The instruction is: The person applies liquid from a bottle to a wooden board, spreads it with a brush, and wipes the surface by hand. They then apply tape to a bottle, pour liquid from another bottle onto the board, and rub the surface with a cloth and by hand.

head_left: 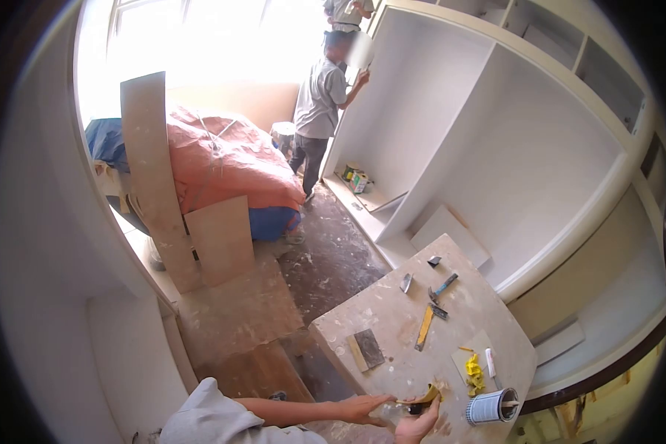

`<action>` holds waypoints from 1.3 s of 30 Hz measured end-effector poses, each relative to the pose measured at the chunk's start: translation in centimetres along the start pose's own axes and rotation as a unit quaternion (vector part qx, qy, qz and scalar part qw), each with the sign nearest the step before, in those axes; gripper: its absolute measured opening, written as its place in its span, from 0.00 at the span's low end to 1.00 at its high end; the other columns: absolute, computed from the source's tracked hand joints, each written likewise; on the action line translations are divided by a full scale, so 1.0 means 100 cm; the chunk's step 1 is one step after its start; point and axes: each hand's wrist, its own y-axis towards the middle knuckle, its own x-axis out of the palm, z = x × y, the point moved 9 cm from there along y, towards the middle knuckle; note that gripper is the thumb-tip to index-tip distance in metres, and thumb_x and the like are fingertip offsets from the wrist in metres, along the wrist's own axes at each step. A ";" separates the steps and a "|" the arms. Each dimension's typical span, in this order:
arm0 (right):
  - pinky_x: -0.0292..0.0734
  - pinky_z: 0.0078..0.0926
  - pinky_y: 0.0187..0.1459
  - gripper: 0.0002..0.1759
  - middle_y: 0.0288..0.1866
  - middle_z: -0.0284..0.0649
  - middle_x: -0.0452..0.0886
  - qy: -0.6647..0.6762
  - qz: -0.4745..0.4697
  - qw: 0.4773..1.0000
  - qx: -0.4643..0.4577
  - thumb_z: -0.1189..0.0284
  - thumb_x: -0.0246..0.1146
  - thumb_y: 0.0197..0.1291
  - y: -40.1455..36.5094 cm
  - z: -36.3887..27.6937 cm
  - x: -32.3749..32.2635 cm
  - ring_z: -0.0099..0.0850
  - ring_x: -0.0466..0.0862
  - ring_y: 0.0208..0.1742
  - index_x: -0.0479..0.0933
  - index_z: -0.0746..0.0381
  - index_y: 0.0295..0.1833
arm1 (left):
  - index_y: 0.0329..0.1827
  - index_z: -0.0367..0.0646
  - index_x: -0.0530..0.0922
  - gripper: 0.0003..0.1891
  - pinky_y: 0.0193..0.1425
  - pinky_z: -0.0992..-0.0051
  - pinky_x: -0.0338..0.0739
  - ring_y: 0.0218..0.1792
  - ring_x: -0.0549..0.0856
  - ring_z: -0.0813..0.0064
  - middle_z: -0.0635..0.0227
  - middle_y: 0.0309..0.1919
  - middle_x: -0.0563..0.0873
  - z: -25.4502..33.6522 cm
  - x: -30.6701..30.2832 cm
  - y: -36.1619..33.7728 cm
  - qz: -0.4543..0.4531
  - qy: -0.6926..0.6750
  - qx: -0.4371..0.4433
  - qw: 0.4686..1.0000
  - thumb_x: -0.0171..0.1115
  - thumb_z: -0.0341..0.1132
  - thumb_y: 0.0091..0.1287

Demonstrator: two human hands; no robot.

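At the bottom centre, my right hand [417,428] is closed around a yellowish-brown curved piece with a dark part [426,398]; its exact kind is not clear. My left hand [366,409] comes in from the left, its fingertips closed at the near left end of that piece. Both hands are at the near edge of the stained worktable [392,311]. Just right of them is an open metal can [488,408] with a pale stick or handle inside. A crumpled yellow item [474,372] and a white tube [490,362] lie beyond the can.
On the table are a wide scraper [366,349], a yellow-handled tool [425,327], a blue-handled hammer [444,287] and two small blades. White cabinets [540,140] stand to the right. Another person [322,96] works at the cabinet's far end. Boards lean against a covered pile [229,159].
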 end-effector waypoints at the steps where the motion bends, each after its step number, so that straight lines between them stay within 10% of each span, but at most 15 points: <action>1: 0.76 0.30 0.43 0.19 0.37 0.34 0.77 0.047 0.008 0.997 0.066 0.55 0.51 0.83 0.001 0.008 0.010 0.28 0.77 0.37 0.78 0.59 0.54 | 0.81 0.42 0.63 0.43 0.79 0.56 0.69 0.75 0.75 0.48 0.45 0.74 0.74 -0.002 -0.009 -0.003 0.015 -0.003 -0.006 1.000 0.73 0.52 0.70; 6: 0.74 0.28 0.36 0.14 0.33 0.32 0.75 0.202 -0.024 0.943 0.263 0.57 0.56 0.82 0.018 0.064 0.021 0.24 0.73 0.30 0.77 0.55 0.53 | 0.82 0.42 0.62 0.44 0.82 0.57 0.66 0.78 0.72 0.51 0.48 0.76 0.74 -0.023 -0.038 -0.016 0.038 -0.023 -0.002 0.999 0.74 0.52 0.71; 10: 0.80 0.36 0.42 0.10 0.38 0.35 0.80 -0.042 -0.052 0.975 0.213 0.62 0.63 0.78 0.043 0.075 0.024 0.28 0.79 0.33 0.78 0.57 0.51 | 0.81 0.40 0.65 0.46 0.81 0.59 0.68 0.78 0.73 0.53 0.47 0.74 0.75 -0.017 -0.080 -0.047 0.127 -0.048 -0.056 0.989 0.78 0.53 0.68; 13: 0.83 0.38 0.55 0.14 0.47 0.42 0.85 -0.346 -0.222 0.908 -0.077 0.69 0.62 0.77 0.042 0.049 0.082 0.38 0.85 0.49 0.78 0.59 0.64 | 0.80 0.39 0.67 0.48 0.79 0.61 0.70 0.76 0.75 0.57 0.50 0.73 0.78 -0.042 -0.109 -0.085 0.257 -0.035 -0.151 0.954 0.82 0.52 0.63; 15: 0.78 0.39 0.67 0.21 0.57 0.49 0.86 -0.388 -0.327 0.861 -0.040 0.75 0.60 0.74 0.030 0.070 0.106 0.46 0.84 0.63 0.78 0.60 0.70 | 0.81 0.40 0.67 0.50 0.79 0.62 0.69 0.74 0.75 0.62 0.54 0.73 0.77 -0.039 -0.141 -0.106 0.336 -0.095 -0.136 0.927 0.85 0.50 0.60; 17: 0.77 0.40 0.70 0.18 0.61 0.49 0.88 -0.373 -0.429 0.801 -0.190 0.79 0.60 0.69 0.014 0.099 0.132 0.45 0.84 0.67 0.86 0.61 0.60 | 0.82 0.42 0.67 0.49 0.77 0.63 0.71 0.72 0.76 0.67 0.60 0.70 0.79 -0.017 -0.182 -0.120 0.421 -0.059 -0.072 0.902 0.86 0.41 0.59; 21: 0.83 0.34 0.53 0.13 0.46 0.48 0.90 -0.321 -0.555 0.766 0.053 0.80 0.60 0.63 -0.043 0.140 0.185 0.40 0.90 0.49 0.87 0.66 0.49 | 0.72 0.42 0.72 0.40 0.66 0.69 0.77 0.58 0.80 0.74 0.68 0.58 0.81 -0.040 -0.208 -0.144 0.507 -0.138 -0.122 0.842 0.85 0.37 0.58; 28: 0.81 0.40 0.51 0.34 0.43 0.50 0.84 -0.406 -0.563 0.719 0.041 0.67 0.72 0.60 -0.089 0.198 0.295 0.47 0.87 0.46 0.73 0.62 0.71 | 0.71 0.41 0.72 0.39 0.75 0.69 0.69 0.67 0.75 0.70 0.64 0.62 0.75 -0.074 -0.288 -0.190 0.523 0.011 -0.128 0.843 0.84 0.33 0.56; 30: 0.81 0.44 0.55 0.38 0.53 0.50 0.84 -0.486 -0.548 0.681 0.007 0.61 0.74 0.61 -0.089 0.247 0.330 0.48 0.86 0.54 0.71 0.61 0.74 | 0.71 0.40 0.72 0.40 0.78 0.63 0.67 0.72 0.74 0.58 0.56 0.68 0.74 -0.092 -0.316 -0.202 0.510 0.063 -0.082 0.854 0.84 0.35 0.56; 34: 0.81 0.48 0.57 0.40 0.60 0.48 0.82 -0.406 -0.646 0.543 -0.351 0.55 0.74 0.61 -0.131 0.290 0.413 0.49 0.85 0.58 0.70 0.59 0.75 | 0.67 0.43 0.75 0.35 0.79 0.54 0.67 0.76 0.71 0.49 0.50 0.70 0.73 -0.105 -0.393 -0.213 0.455 0.068 -0.127 0.879 0.83 0.40 0.58; 39: 0.82 0.44 0.59 0.35 0.61 0.45 0.82 -0.319 -0.573 0.745 -0.118 0.53 0.74 0.62 -0.098 0.359 0.476 0.46 0.86 0.58 0.76 0.61 0.68 | 0.75 0.46 0.72 0.39 0.78 0.52 0.70 0.78 0.70 0.49 0.49 0.73 0.72 -0.095 -0.509 -0.246 0.409 0.044 -0.083 0.908 0.81 0.41 0.62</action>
